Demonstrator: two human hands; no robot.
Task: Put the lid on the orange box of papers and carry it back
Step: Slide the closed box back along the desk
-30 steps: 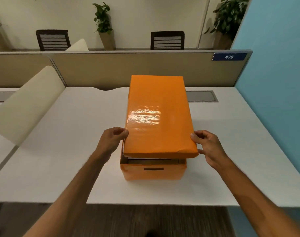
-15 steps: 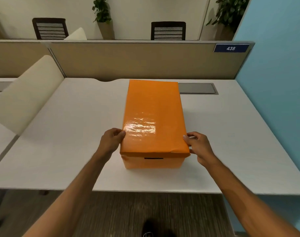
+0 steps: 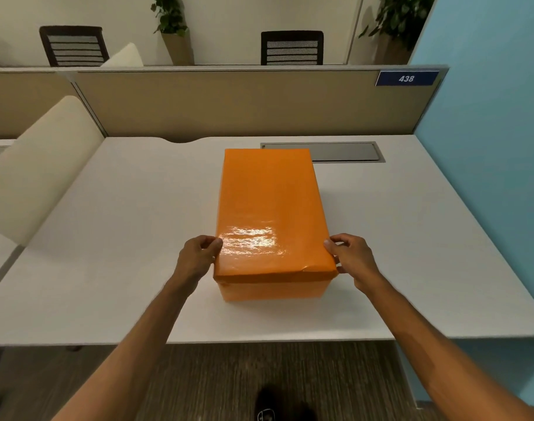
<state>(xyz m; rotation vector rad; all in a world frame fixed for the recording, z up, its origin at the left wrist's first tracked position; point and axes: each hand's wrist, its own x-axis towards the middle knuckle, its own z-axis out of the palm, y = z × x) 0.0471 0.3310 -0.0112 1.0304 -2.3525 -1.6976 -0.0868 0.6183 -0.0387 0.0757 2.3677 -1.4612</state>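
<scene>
Between both hands (image 3: 198, 256) (image 3: 355, 259), lidded orange box (image 3: 271, 217)

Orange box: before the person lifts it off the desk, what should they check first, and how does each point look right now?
1. Lid seated on the orange box: ok at the near edge, where it sits flush; the far edge cannot be seen.
2. Left hand in place: ok for pressing, at the lid's near left corner, but on the lid, not under the box.
3. Right hand in place: same, at the near right corner.
4. Grip fit for carrying: not ok; lifting by the lid would likely pull it off.
5. Desk around the box free: ok.
6. Weight of the papers inside: cannot tell.
</scene>
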